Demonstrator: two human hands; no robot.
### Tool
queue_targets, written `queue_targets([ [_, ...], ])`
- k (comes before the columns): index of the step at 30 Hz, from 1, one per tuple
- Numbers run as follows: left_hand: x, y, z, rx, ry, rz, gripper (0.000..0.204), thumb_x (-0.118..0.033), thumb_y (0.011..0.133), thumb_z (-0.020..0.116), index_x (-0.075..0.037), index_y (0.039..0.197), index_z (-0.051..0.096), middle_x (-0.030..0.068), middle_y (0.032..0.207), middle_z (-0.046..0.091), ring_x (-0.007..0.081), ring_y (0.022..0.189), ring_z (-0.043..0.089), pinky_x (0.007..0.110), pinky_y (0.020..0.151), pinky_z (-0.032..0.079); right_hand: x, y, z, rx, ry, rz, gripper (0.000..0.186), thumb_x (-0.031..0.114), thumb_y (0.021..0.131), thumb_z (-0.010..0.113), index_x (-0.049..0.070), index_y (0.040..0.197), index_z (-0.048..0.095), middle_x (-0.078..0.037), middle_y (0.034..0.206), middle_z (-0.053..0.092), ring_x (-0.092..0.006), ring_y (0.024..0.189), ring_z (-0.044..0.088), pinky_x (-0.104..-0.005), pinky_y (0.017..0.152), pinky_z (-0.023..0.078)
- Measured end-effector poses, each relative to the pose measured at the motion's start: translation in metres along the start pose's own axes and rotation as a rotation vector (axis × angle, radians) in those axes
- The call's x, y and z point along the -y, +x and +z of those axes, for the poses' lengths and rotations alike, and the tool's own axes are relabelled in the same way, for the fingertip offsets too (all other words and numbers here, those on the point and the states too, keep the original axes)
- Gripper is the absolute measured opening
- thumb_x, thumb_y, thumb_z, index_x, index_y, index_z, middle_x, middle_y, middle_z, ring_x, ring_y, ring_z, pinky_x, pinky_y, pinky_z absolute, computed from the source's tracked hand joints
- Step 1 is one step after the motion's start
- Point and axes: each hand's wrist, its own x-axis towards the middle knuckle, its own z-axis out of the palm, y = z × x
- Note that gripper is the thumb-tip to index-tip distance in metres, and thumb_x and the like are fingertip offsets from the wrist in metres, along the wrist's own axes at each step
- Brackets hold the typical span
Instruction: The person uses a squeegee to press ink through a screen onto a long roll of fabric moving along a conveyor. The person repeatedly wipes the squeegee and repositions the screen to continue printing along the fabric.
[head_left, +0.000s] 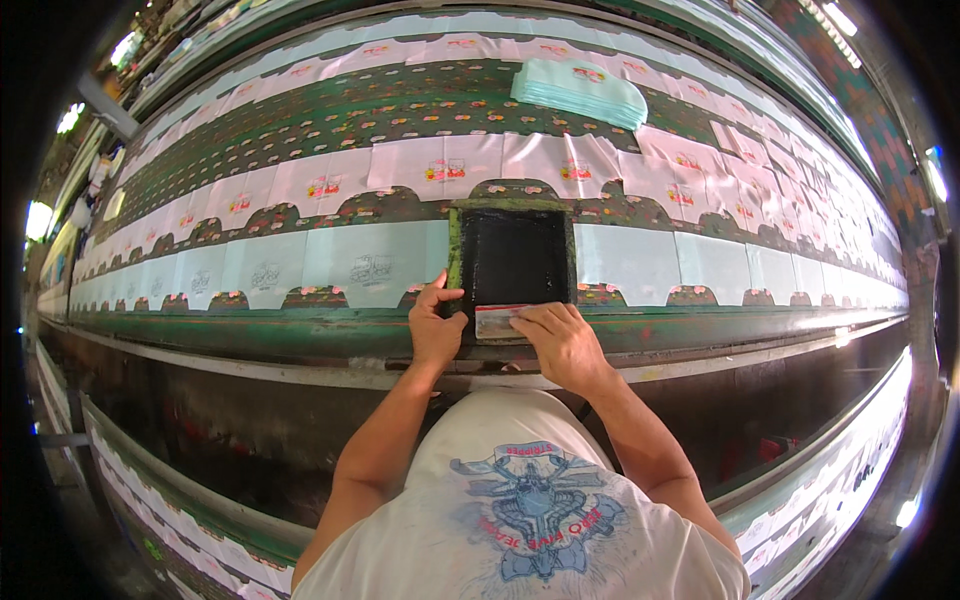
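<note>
A square screen printing frame (pixel 455 245) with a green-stained rim lies over the near row of light blue fabric pieces. Black ink covers its mesh (pixel 515 255). My left hand (pixel 437 325) grips the frame's left side close to the near corner. With my right hand (pixel 562 343) I hold a pale, flat squeegee (pixel 495 322) at the near end of the mesh, its fingers closed over the right part. Left of the frame, a light blue piece (pixel 375 265) carries a dark line drawing; the piece to the right (pixel 628 265) is plain.
Beyond lies a row of pink pieces (pixel 430 165) with coloured prints. A stack of light blue pieces (pixel 580 92) sits farther back on the long table. The table's near edge (pixel 250 370) runs across in front of me. Another printed table (pixel 190 530) is at the lower left.
</note>
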Motion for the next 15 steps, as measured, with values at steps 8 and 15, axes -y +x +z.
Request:
queue_targets([
  [8, -0.046, 0.005, -0.015, 0.092, 0.729, 0.390, 0.049, -0.002, 0.089, 0.080, 0.000, 0.139, 0.076, 0.0199, 0.163, 0.060, 0.0426, 0.147, 0.057, 0.057, 0.119, 0.048, -0.028, 0.036, -0.021, 0.266, 0.066, 0.023, 0.036, 0.000, 0.089, 0.074, 0.005, 0.125, 0.080, -0.014, 0.119, 0.079, -0.0366, 0.114, 0.073, -0.0493, 0.100, 0.058],
  [15, -0.068, 0.019, -0.013, 0.169, 0.939, 0.455, 0.038, 0.001, 0.096, 0.070, 0.001, 0.133, 0.080, 0.0106, 0.158, 0.069, 0.0375, 0.137, 0.063, 0.055, 0.119, 0.047, -0.106, 0.103, -0.013, 0.259, 0.178, 0.090, 0.034, -0.002, 0.095, 0.069, 0.006, 0.126, 0.079, -0.018, 0.120, 0.079, -0.0426, 0.119, 0.072, -0.0536, 0.105, 0.057],
])
